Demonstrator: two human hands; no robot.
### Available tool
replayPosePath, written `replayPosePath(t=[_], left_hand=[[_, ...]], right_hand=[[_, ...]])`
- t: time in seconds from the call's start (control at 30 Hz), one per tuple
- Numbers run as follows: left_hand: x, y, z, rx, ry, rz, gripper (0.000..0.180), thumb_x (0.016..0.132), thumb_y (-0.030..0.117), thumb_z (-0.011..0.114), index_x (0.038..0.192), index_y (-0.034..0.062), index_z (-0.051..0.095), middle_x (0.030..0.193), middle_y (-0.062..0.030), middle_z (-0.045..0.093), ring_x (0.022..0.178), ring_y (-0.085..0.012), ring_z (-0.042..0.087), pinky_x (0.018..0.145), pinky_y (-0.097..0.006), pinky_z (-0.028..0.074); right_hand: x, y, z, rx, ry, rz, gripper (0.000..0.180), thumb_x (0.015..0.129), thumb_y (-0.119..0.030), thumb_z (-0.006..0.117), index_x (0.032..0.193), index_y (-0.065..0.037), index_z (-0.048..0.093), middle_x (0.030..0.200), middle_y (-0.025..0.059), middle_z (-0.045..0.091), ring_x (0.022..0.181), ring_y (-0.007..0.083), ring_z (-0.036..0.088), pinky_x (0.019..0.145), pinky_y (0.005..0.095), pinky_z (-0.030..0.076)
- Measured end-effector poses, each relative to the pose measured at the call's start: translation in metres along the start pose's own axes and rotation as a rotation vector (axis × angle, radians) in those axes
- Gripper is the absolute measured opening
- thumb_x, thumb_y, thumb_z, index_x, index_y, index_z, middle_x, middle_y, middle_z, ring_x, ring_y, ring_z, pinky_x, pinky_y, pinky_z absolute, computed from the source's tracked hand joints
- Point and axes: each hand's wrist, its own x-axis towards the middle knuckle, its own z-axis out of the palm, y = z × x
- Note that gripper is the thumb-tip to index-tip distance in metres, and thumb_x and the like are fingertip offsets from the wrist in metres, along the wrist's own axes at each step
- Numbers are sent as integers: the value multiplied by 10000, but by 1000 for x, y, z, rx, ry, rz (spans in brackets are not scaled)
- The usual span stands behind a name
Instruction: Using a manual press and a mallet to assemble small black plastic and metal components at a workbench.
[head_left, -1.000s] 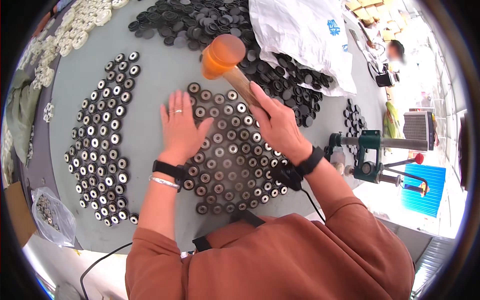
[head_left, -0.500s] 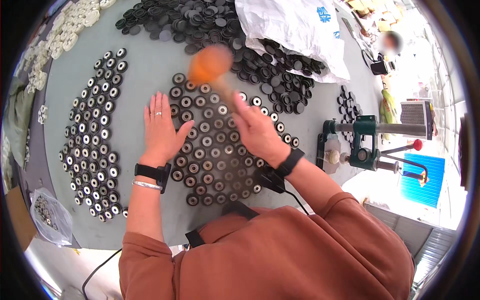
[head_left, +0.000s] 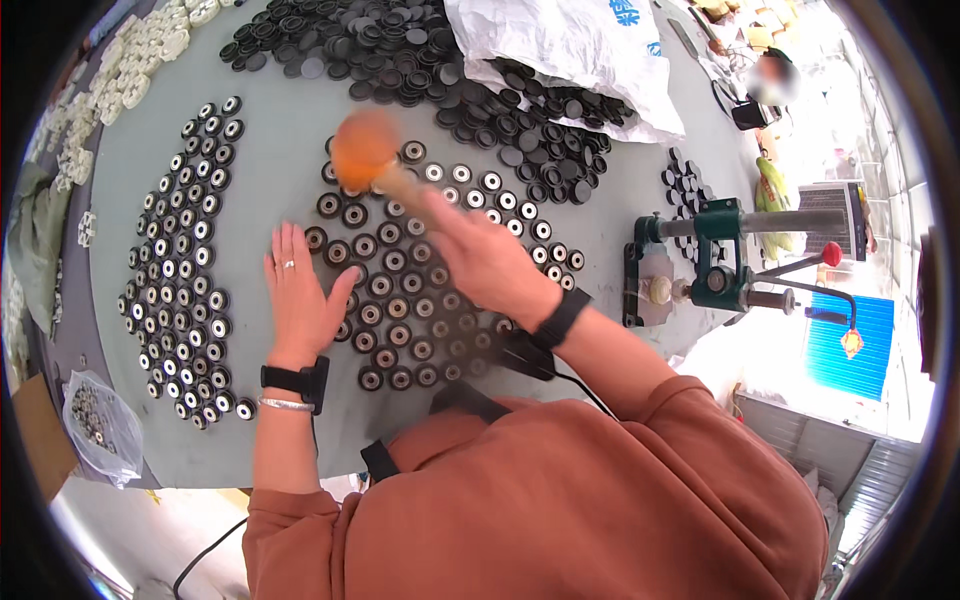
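My right hand (head_left: 492,262) is wrapped round the wooden handle of a mallet with an orange head (head_left: 366,148), blurred by motion. The head hangs over the far left part of a group of small black wheels with metal centres (head_left: 395,261); some of them are hidden beneath it. My left hand (head_left: 306,312) lies flat at the left side of that group, fingers stretched and thumb out, holding nothing. Farther left, a second group of similar wheels (head_left: 169,268) stands in staggered rows.
Black round caps (head_left: 400,48) lie heaped at the far side by a white sack (head_left: 580,70). A green hand press (head_left: 716,262) stands at the right. White plastic parts (head_left: 140,60) and a clear bag of small parts (head_left: 108,425) are on the left.
The mallet head has swung left and slightly nearer, along with my right hand. My left hand has shifted a little left and nearer. The whole view has also shifted slightly.
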Motion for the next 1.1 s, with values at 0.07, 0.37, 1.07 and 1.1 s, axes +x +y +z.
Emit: replayPosePath(t=[0.07,0.37,1.07,1.1], left_hand=[[-13,4,-4,-1,2,-10,842,841,390,643,1404,-86,237,1471,-274,251,1395,-399,190,1125,-533,141],[-91,4,-9,35,24,-70,770,858,310,624,1417,-57,241,1487,-242,245,1403,-381,187,1129,-532,135],[-103,2,9,237,33,-115,658,919,386,490,1427,17,294,1522,-137,247,1418,-288,195,1152,-465,114],[-103,2,8,245,33,-119,661,919,389,492,1429,19,290,1522,-136,247,1418,-287,194,1151,-465,113]], right_hand=[[21,-5,7,-87,-197,125,436,931,-239,507,1355,-175,429,792,209,591,695,392,601,612,471,493],[28,-34,-24,-46,-25,-16,447,933,-236,502,1362,-170,398,761,266,567,676,422,587,616,486,481],[-92,8,-60,791,88,833,267,969,-291,499,968,-31,557,616,-6,505,444,69,479,387,227,406],[-103,13,-62,795,98,836,267,969,-291,499,968,-31,557,616,-6,505,444,69,479,387,227,406]])
